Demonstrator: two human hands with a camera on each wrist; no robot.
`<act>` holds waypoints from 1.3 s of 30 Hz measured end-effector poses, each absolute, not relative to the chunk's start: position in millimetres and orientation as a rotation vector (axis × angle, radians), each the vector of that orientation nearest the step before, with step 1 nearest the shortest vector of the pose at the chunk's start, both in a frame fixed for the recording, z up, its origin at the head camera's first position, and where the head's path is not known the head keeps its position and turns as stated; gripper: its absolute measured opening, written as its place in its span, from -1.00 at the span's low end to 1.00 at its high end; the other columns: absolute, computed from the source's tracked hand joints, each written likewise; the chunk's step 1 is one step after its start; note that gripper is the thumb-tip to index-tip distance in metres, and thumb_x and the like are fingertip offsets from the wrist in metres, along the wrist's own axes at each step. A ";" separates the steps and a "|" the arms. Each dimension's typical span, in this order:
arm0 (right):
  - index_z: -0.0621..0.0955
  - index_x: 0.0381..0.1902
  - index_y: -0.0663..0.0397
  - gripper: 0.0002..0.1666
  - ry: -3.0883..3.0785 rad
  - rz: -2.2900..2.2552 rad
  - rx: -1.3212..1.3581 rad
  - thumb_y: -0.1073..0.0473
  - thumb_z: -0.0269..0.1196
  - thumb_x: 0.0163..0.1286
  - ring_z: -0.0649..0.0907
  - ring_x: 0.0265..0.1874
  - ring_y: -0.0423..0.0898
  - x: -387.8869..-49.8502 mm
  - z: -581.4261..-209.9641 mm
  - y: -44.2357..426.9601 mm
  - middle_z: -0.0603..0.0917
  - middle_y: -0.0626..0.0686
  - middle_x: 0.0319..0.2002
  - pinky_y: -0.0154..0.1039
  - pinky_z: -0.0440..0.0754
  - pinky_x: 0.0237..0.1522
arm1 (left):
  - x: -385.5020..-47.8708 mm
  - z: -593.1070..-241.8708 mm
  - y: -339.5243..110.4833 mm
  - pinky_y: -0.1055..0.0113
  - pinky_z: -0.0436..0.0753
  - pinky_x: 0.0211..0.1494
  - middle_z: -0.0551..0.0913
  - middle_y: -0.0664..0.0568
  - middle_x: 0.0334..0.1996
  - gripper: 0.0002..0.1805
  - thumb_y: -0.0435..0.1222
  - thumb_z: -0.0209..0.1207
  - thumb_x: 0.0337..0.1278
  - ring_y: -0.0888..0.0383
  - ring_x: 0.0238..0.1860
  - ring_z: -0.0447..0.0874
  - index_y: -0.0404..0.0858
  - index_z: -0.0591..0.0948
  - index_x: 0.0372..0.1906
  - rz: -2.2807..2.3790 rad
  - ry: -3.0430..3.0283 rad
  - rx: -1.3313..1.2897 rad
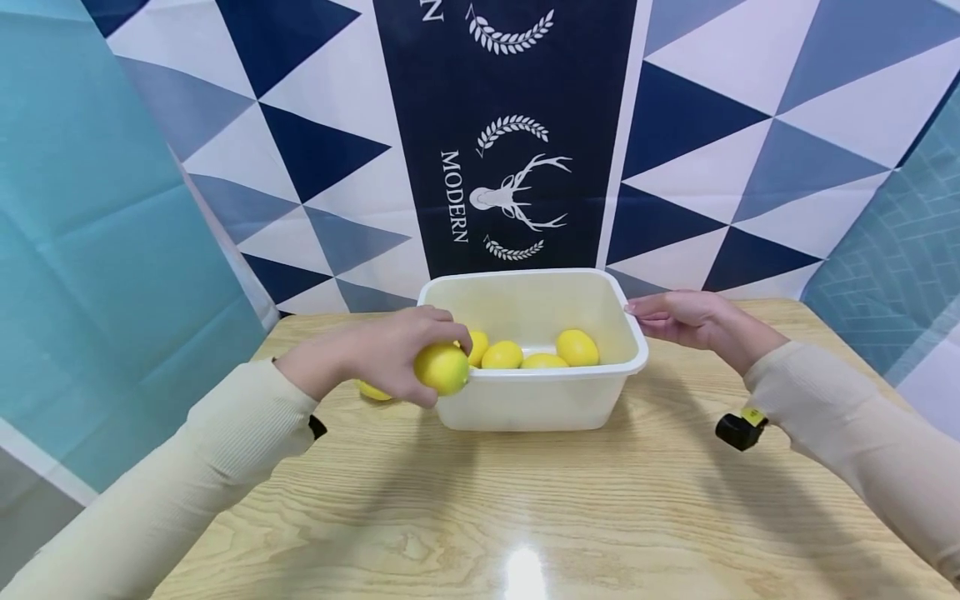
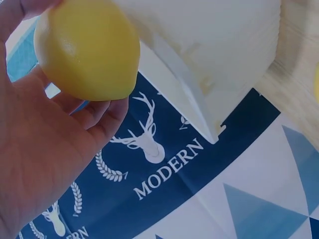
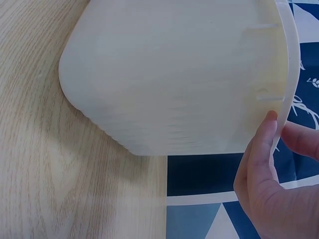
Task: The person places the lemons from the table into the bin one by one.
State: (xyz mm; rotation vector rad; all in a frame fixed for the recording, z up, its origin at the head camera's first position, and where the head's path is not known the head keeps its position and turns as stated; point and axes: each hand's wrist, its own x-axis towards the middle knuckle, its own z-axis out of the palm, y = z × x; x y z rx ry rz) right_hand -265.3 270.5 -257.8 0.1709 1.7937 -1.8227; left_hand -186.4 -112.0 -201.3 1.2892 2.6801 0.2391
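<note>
My left hand (image 1: 382, 348) grips a lemon (image 1: 442, 369), yellow with a greenish end, at the left rim of a white plastic bin (image 1: 532, 404). Up close in the left wrist view, the fingers and thumb curl round this lemon (image 2: 87, 50), and the bin's rim lies beyond it. Several lemons (image 1: 576, 348) lie inside the bin. Another lemon (image 1: 372, 391) sits on the table left of the bin, partly hidden by my left hand. On the right side, my right hand (image 3: 279, 174) pinches the bin's rim, with fingers against the outer wall and the thumb at the edge.
The bin stands on a wood-grain table (image 1: 480, 500), toward its back edge. Behind it hangs a patterned cloth (image 1: 517, 100) with triangles, a deer head and the word MODERN. Teal cloth (image 1: 97, 225) hangs at the left. Glare shows on the table's near part.
</note>
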 end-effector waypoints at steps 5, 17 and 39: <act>0.67 -0.45 -0.11 -0.75 1.796 -1.807 0.189 0.31 0.18 0.36 0.68 -0.31 -0.30 -265.3 -253.5 268.8 0.70 -0.14 -0.35 -0.46 0.69 -0.10 | -206.2 -193.6 -108.1 0.34 0.59 -0.15 0.58 0.02 -0.12 -0.45 -0.24 0.34 -0.26 0.09 -0.13 0.49 -0.11 0.54 0.02 0.218 2.661 1.274; 0.67 -0.44 -0.12 -0.75 1.799 -1.792 0.203 0.31 0.18 0.37 0.68 -0.34 -0.31 -265.4 -249.3 266.8 0.70 -0.14 -0.37 -0.48 0.69 -0.11 | -233.3 -180.5 -98.7 0.30 0.62 -0.05 0.61 -0.01 -0.07 -0.47 -0.21 0.33 -0.17 0.08 -0.13 0.54 -0.14 0.54 0.06 0.191 2.634 1.189; 0.69 -0.45 -0.12 -0.74 1.779 -1.801 0.201 0.31 0.18 0.37 0.68 -0.32 -0.30 -265.6 -251.1 268.8 0.70 -0.14 -0.35 -0.47 0.69 -0.10 | -261.4 -180.0 -63.3 0.32 0.57 -0.05 0.63 0.08 -0.13 -0.53 -0.16 0.32 -0.13 0.10 -0.10 0.51 -0.09 0.57 0.01 -0.024 2.626 1.087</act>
